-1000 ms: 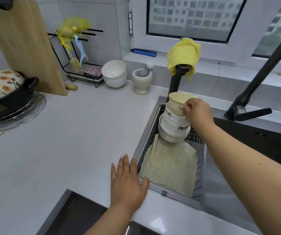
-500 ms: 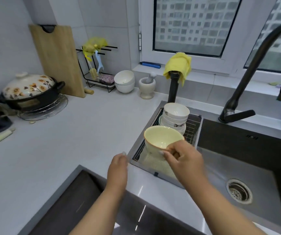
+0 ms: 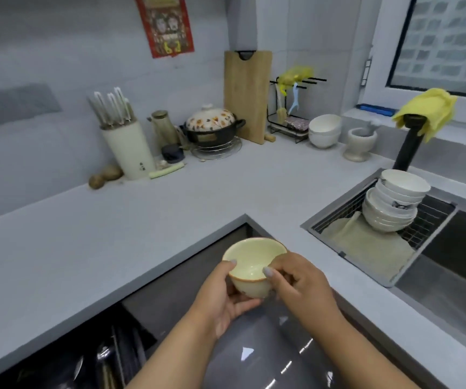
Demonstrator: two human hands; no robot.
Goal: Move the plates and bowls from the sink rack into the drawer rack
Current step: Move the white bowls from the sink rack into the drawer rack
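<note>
A small cream bowl (image 3: 251, 263) with a brown rim is held over the inner corner of the counter, above the dark drawer front. My left hand (image 3: 220, 296) cups it from below, thumb on the near rim. My right hand (image 3: 296, 284) pinches its right rim, thumb inside. A stack of several white bowls (image 3: 393, 204) stands in the wire sink rack (image 3: 434, 217) at the right, beside a beige cloth (image 3: 366, 248). The open drawer rack (image 3: 91, 360) shows dark at the lower left, with utensils in it.
On the grey counter (image 3: 142, 217) stand a knife block (image 3: 125, 141), a flowered pot (image 3: 212, 127), a cutting board (image 3: 247, 94), two white bowls (image 3: 324, 130) and a mortar (image 3: 362, 143). A yellow cloth (image 3: 428, 110) hangs over a black post by the sink (image 3: 456, 270).
My right hand lifted the cream bowl off the stack and carried it left and toward me. My left hand left the counter and now holds it too. The view swung left.
</note>
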